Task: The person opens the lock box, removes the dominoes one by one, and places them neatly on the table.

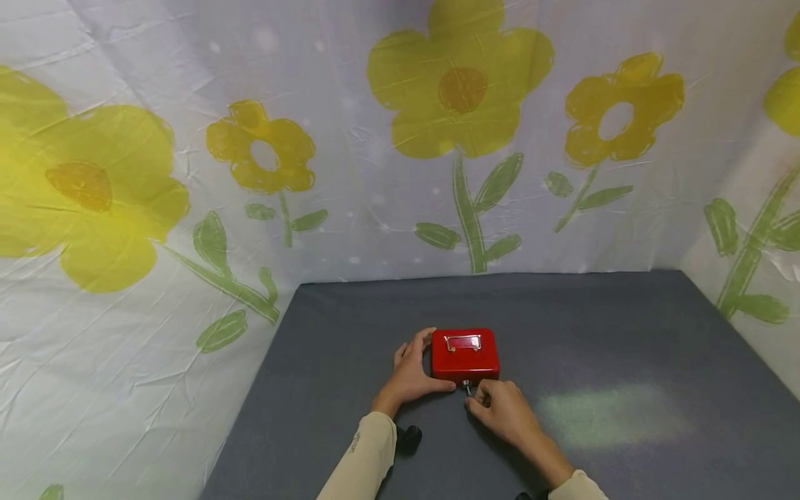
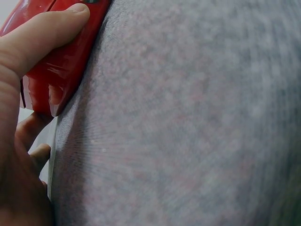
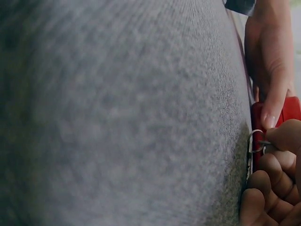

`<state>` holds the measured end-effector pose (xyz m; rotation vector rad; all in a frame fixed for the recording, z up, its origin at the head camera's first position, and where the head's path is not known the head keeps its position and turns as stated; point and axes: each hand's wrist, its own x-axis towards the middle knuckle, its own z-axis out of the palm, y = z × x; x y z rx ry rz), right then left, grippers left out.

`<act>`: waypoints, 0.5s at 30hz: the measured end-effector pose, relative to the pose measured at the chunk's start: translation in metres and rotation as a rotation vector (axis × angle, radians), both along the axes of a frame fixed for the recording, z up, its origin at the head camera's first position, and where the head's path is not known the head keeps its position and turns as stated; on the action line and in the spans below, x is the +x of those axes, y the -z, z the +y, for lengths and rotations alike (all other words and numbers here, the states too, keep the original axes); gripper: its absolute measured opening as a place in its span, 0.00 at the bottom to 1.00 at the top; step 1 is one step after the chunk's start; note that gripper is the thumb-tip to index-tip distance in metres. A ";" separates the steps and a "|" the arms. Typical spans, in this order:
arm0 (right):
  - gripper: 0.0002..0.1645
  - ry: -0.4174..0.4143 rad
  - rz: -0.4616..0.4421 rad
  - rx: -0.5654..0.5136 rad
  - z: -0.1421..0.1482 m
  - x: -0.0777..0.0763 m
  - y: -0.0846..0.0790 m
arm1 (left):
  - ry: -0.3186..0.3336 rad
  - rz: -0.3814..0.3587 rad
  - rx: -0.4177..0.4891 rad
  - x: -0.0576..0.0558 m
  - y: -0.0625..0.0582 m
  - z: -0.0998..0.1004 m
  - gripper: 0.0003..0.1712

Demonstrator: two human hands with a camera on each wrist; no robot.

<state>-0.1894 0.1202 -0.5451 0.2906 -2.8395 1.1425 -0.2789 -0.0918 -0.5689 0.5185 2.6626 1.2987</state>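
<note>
A small red cash box [image 1: 465, 361] with a folding metal handle [image 1: 463, 342] on its lid lies on the grey table, lid down. My left hand [image 1: 409, 375] grips its left side. In the left wrist view the thumb [image 2: 61, 28] presses on the front face of the red box [image 2: 66, 66]. At the front lock, my right hand [image 1: 503, 411] pinches a small metal key [image 1: 468, 390] between thumb and forefinger. A metal ring [image 3: 256, 133] hangs by the key in the right wrist view, where the right hand's other fingers [image 3: 270, 172] are curled. The key's tip is hidden.
The grey cloth-covered table [image 1: 594, 333] extends around the box on all sides. Behind and beside it hangs a pale curtain [image 1: 350, 139] printed with yellow flowers. A dark wrist-camera part [image 1: 409, 439] sticks out by the left sleeve.
</note>
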 end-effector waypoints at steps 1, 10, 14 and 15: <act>0.20 0.007 -0.002 -0.006 0.000 0.000 0.000 | 0.004 0.005 0.006 0.000 0.000 0.000 0.63; 0.19 0.004 0.035 -0.035 0.001 0.000 0.001 | 0.013 0.017 0.026 0.003 -0.004 0.002 0.62; 0.19 0.004 0.021 -0.041 0.000 0.001 0.002 | 0.016 0.015 0.013 0.003 -0.004 0.003 0.62; 0.19 0.006 0.017 -0.042 0.000 0.001 0.002 | 0.017 0.014 0.010 0.002 -0.003 0.003 0.62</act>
